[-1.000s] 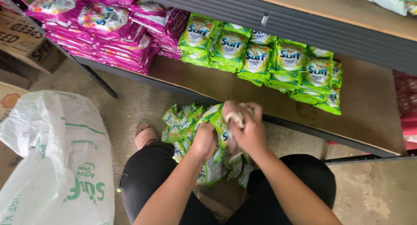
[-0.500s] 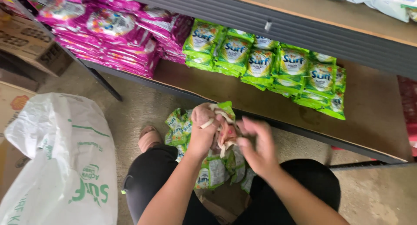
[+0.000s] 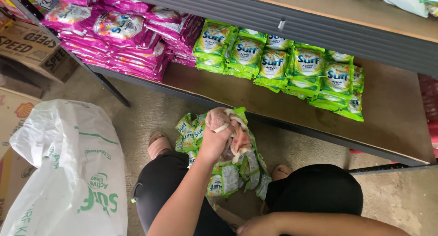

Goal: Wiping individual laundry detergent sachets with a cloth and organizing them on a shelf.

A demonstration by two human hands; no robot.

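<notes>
My left hand (image 3: 218,136) is raised between my knees, shut on a bunch of green detergent sachets (image 3: 230,174) that hangs down from it. Pale rubber bands (image 3: 237,122) loop over its fingers and the top of the bunch. My right hand (image 3: 253,225) is low at the bottom edge of the view, near my right knee. It is apart from the bunch and partly cut off, so its grip is unclear. More green sachets (image 3: 188,130) lie on the floor behind the bunch.
A low wooden shelf (image 3: 392,113) ahead carries rows of green sachets (image 3: 278,65) and stacked pink packets (image 3: 118,35). A large white sack (image 3: 73,172) stands at my left, with cardboard boxes (image 3: 32,46) beyond it. The floor is bare concrete (image 3: 137,113).
My right hand has let go of the bunch and dropped to the bottom of the view. My left hand alone now holds the sachets and has shifted slightly left.
</notes>
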